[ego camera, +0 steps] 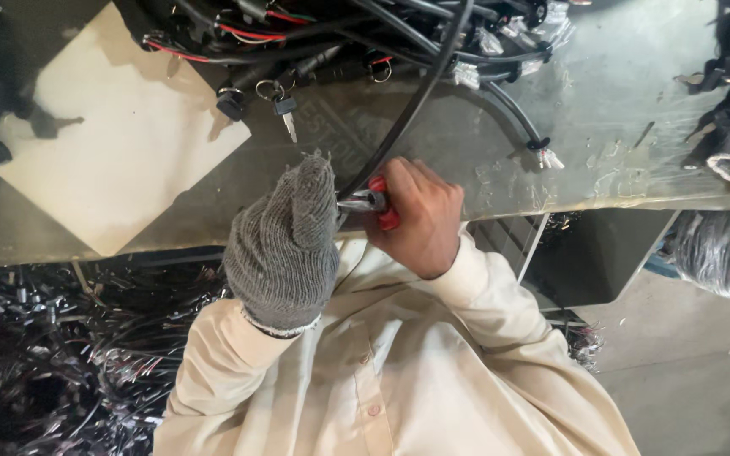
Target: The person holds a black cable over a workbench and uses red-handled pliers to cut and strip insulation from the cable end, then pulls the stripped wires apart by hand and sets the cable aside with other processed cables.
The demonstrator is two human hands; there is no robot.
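White sheet (120, 160) on metal table (618, 110); keys (285, 110) near tangled wire bundle (340, 34).

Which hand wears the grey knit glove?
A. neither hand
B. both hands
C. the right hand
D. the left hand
D: the left hand is covered by a grey knit glove and pinches the black cable, while the right hand is bare and grips a red-handled tool at the edge of the metal table.
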